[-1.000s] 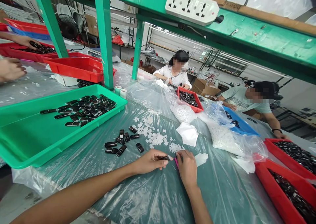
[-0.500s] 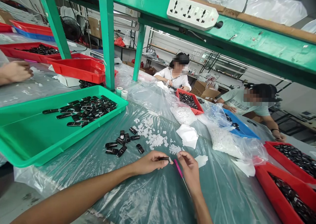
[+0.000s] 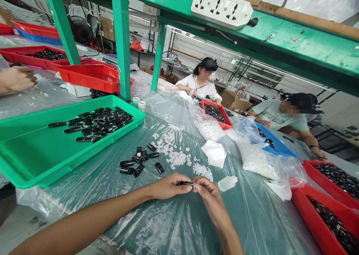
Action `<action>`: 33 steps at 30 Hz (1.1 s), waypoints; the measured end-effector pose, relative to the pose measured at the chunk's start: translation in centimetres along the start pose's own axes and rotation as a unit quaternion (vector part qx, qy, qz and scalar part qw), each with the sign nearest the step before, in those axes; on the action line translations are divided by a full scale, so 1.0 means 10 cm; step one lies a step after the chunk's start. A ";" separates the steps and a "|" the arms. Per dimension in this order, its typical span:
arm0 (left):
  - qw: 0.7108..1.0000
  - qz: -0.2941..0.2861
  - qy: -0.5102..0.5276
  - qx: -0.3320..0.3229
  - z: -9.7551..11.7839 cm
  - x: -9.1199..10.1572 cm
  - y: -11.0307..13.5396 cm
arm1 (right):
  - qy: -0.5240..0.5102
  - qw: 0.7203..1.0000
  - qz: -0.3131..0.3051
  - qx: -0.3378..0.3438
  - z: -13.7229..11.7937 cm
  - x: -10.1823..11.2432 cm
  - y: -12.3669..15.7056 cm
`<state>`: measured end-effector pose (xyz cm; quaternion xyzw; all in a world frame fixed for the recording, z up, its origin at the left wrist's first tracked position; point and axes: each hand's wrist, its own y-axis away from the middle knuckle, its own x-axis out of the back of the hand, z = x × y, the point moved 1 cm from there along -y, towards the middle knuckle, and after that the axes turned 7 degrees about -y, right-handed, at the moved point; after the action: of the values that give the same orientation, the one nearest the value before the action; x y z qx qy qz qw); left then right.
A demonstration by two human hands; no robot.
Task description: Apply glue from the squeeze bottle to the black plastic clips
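Observation:
My left hand [image 3: 168, 186] pinches a small black part [image 3: 185, 183] above the plastic-covered table. My right hand [image 3: 209, 196] meets it from the right, fingertips pinched at the part's white tip. Just beyond the hands lie several loose black parts [image 3: 137, 161] and a scatter of small white pieces [image 3: 175, 155]. A small white bottle [image 3: 227, 182] lies to the right of my right hand.
A green tray [image 3: 33, 154] with several black parts sits at left. Red trays [image 3: 322, 225] of black parts stand at right, a blue tray [image 3: 277, 144] and bags of white pieces [image 3: 254, 157] behind. Two people work across the table; another person's hand [image 3: 17, 79] is far left.
My right hand has moved left and up against the black part. The pink-handled tool seen in it earlier no longer shows.

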<state>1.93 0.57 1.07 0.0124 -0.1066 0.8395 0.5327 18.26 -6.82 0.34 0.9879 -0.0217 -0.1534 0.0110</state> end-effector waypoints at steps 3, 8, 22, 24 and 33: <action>1.000 -0.001 -0.002 -0.001 0.01 0.00 0.01 | -0.071 0.997 0.008 -0.041 0.08 0.01 0.00; 0.999 0.007 0.031 -0.021 0.04 -0.02 0.02 | -0.163 0.983 0.012 -0.080 0.16 0.00 0.00; 0.999 0.017 0.026 -0.007 0.01 -0.01 0.03 | -0.229 0.968 0.045 -0.094 0.21 -0.12 0.03; 0.999 0.041 0.006 -0.011 0.02 -0.01 0.03 | -0.214 0.972 0.073 -0.066 0.22 -0.11 0.01; 0.968 0.216 0.055 0.115 0.15 0.46 -0.02 | -0.167 0.973 0.133 -0.092 0.36 0.32 -0.05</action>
<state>0.00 4.51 3.16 0.0038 0.0205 0.9406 0.3389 20.20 -6.54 -4.11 0.9312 -0.1407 -0.3148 0.1185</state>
